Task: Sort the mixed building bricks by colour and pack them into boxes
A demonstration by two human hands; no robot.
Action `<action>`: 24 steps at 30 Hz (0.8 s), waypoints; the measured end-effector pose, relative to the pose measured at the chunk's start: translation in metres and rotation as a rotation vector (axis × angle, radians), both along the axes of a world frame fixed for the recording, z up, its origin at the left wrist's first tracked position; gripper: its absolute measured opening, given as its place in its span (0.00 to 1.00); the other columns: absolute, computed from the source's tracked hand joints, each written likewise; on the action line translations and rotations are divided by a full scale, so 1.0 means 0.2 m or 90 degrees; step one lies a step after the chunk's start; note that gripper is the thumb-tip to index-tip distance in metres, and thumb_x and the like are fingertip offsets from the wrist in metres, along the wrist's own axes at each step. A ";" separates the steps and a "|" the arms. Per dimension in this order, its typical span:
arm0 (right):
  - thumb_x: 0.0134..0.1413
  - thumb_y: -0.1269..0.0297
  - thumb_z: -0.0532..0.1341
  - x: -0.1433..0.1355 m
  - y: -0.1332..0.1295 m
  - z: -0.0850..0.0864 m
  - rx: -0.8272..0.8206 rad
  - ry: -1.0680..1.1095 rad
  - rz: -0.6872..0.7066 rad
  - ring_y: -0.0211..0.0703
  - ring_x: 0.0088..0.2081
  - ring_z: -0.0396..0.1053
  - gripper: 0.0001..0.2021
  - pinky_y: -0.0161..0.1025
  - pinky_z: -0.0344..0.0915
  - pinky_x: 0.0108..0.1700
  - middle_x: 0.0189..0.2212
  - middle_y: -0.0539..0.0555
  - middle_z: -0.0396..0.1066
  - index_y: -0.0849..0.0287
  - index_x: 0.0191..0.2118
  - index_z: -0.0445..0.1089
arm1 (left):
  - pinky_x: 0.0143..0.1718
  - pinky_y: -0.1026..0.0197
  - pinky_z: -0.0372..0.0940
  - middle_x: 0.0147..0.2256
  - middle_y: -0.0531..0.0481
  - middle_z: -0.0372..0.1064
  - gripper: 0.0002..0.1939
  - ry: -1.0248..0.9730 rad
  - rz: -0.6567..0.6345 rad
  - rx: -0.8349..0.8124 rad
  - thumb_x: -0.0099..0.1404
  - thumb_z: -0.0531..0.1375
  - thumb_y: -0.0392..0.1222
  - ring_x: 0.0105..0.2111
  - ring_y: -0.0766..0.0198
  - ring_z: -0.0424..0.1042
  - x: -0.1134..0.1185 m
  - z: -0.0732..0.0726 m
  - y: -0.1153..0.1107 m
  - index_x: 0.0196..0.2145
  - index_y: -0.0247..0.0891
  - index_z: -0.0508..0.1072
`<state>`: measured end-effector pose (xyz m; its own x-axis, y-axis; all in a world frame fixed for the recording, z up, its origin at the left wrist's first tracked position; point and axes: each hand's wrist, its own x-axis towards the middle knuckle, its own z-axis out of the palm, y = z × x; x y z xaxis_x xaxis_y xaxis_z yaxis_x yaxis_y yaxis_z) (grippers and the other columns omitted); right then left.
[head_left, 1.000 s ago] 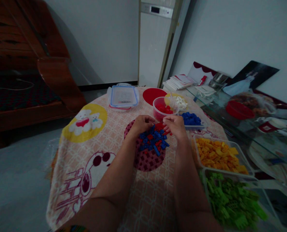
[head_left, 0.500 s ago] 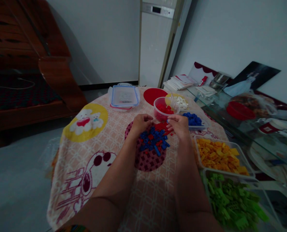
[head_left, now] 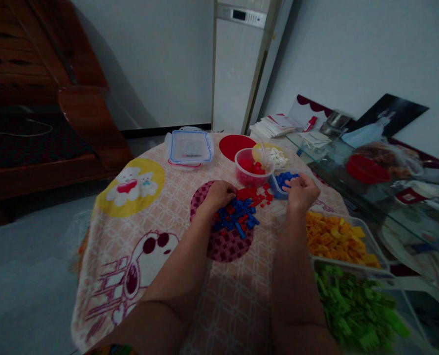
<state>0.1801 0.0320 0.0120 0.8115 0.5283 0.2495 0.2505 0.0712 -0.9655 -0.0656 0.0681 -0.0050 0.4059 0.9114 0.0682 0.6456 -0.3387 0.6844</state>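
A mixed pile of small blue and red toy bricks (head_left: 237, 217) lies on the cloth in front of me. My left hand (head_left: 222, 194) rests at the pile's upper left edge, fingers curled down and closed; what they grip is hidden. My right hand (head_left: 303, 192) is over the near right side of a clear container of blue bricks (head_left: 286, 178), its fingertips pinched together by the bricks. Whether a brick is between them is too small to tell. Loose red bricks (head_left: 258, 195) lie between the pile and a round pink-tinted tub (head_left: 241, 175) holding red bricks.
Along the right side stand containers of yellow bricks (head_left: 335, 239) and green bricks (head_left: 359, 305). White pieces (head_left: 277, 158) lie behind the blue container. A lidded plastic box (head_left: 191, 147) sits at the far left edge. A cluttered glass table (head_left: 352, 192) adjoins on the right.
My right hand has moved right, from beside the loose red bricks to the blue container, carrying a small blue brick at the start. My left hand has lowered slightly toward the pile.
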 end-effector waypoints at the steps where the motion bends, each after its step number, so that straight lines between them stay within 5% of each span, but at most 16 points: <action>1: 0.48 0.66 0.60 -0.01 0.00 0.00 -0.001 -0.001 0.001 0.45 0.35 0.79 0.20 0.39 0.79 0.31 0.39 0.57 0.74 0.62 0.48 0.75 | 0.46 0.60 0.71 0.36 0.47 0.83 0.10 0.003 -0.001 0.000 0.58 0.63 0.31 0.36 0.59 0.78 0.00 0.00 0.00 0.34 0.38 0.84; 8: 0.46 0.65 0.60 -0.05 -0.02 0.04 -0.003 0.023 0.037 0.43 0.25 0.76 0.15 0.37 0.74 0.23 0.28 0.53 0.75 0.63 0.40 0.76 | 0.42 0.62 0.70 0.34 0.49 0.81 0.06 -0.031 0.010 -0.004 0.56 0.64 0.31 0.34 0.62 0.77 0.00 0.00 0.00 0.31 0.37 0.81; 16: 0.48 0.63 0.62 -0.20 -0.04 0.10 -0.091 0.003 0.270 0.37 0.16 0.69 0.08 0.30 0.65 0.17 0.19 0.48 0.73 0.61 0.32 0.74 | 0.25 0.66 0.65 0.24 0.53 0.74 0.04 -0.271 0.049 -0.122 0.59 0.63 0.35 0.21 0.68 0.69 0.01 0.04 -0.01 0.33 0.35 0.78; 24: 0.50 0.69 0.65 -0.37 -0.07 0.10 -0.238 -0.047 0.535 0.34 0.18 0.70 0.04 0.27 0.65 0.18 0.20 0.47 0.73 0.61 0.34 0.76 | 0.24 0.67 0.63 0.24 0.53 0.73 0.06 -0.365 0.045 -0.157 0.58 0.64 0.36 0.22 0.68 0.69 0.03 0.04 -0.02 0.35 0.34 0.76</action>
